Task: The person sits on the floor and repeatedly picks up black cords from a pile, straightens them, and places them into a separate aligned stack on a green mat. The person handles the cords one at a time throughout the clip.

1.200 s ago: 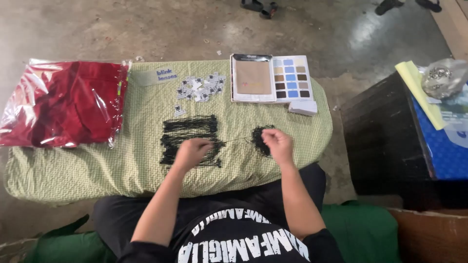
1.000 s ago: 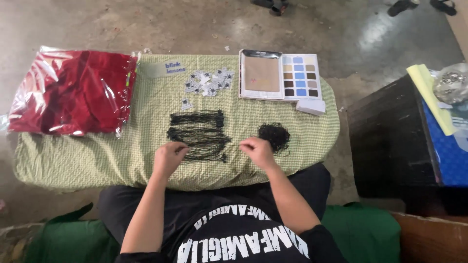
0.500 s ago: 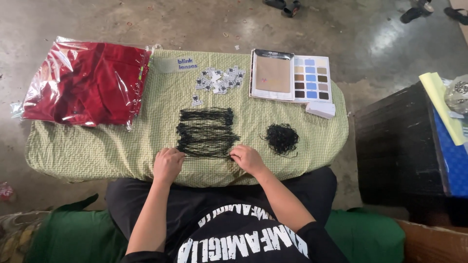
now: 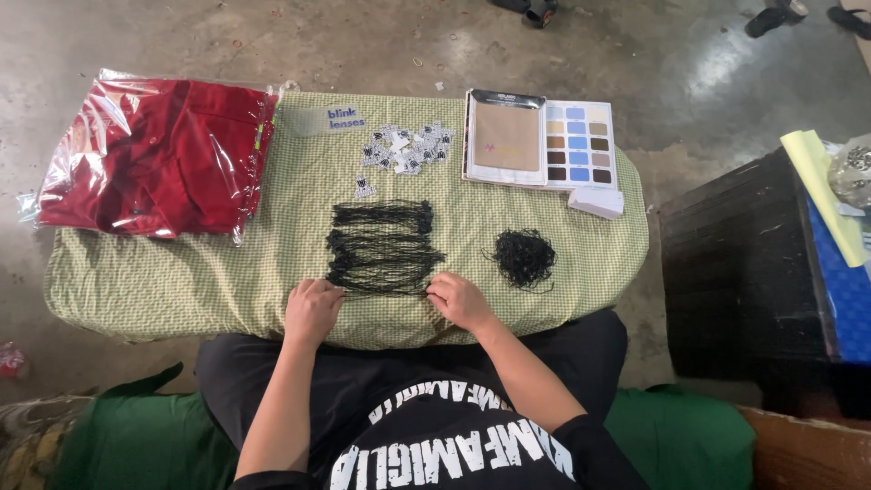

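Rows of black strings (image 4: 381, 247) lie side by side on a green checked cloth (image 4: 181, 281) over my lap. My left hand (image 4: 311, 310) rests curled at the near left corner of the rows. My right hand (image 4: 460, 300) pinches a string at the near right corner. A loose tangle of black strings (image 4: 523, 256) sits to the right of the rows. Whether the left hand also grips the string is hidden by its fingers.
A red garment in a clear plastic bag (image 4: 154, 154) lies at the far left. Several small white tags (image 4: 406, 148) are piled at the back. A colour swatch card (image 4: 543, 140) and a small white box (image 4: 596, 201) sit back right. A dark crate (image 4: 753, 281) stands to the right.
Both hands drew back from the rows toward the cloth's near edge, the right one leaving the tangle and coming left to the rows' near right corner. The camera tilted slightly.
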